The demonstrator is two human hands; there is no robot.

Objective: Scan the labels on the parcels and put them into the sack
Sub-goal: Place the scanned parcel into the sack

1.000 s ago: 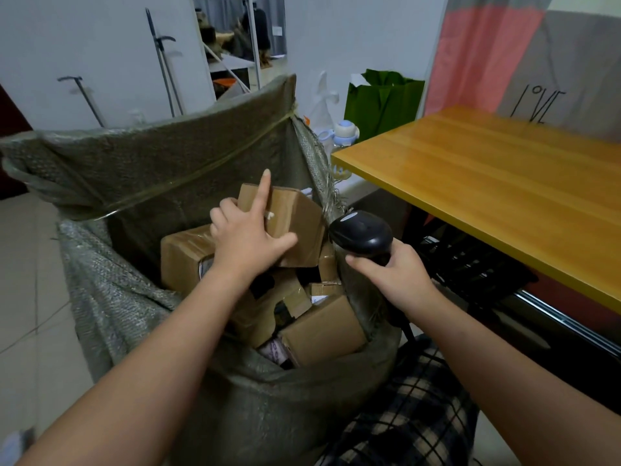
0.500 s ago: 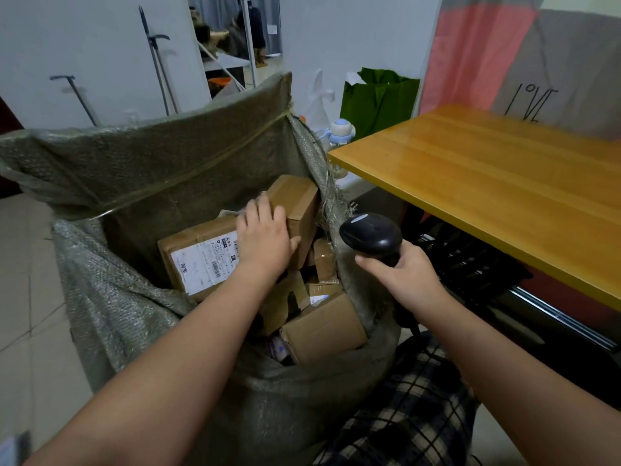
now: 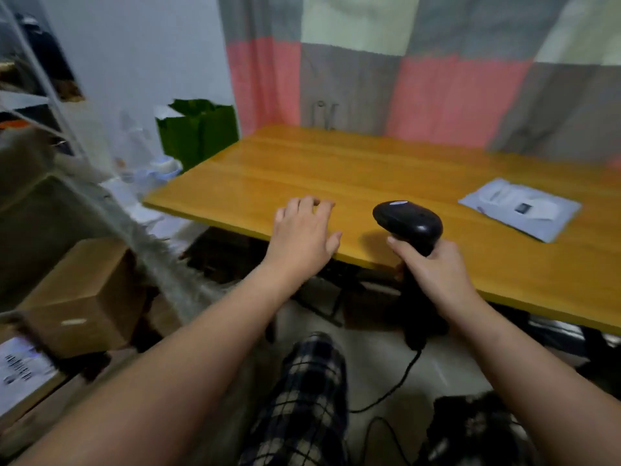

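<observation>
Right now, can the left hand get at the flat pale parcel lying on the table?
Probably yes: the left hand is open and empty, and only the scanner in the right hand stands between it and the parcel on the table.

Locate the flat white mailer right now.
Head view: the white mailer lies flat on the wooden table, on the right side, beyond the right hand that holds the scanner.

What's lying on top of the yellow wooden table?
A flat pale plastic mailer bag with a small label, far right. The left hand hovers over the near edge, and the black handheld scanner in the right hand covers a small patch of yellow wooden tabletop.
</observation>
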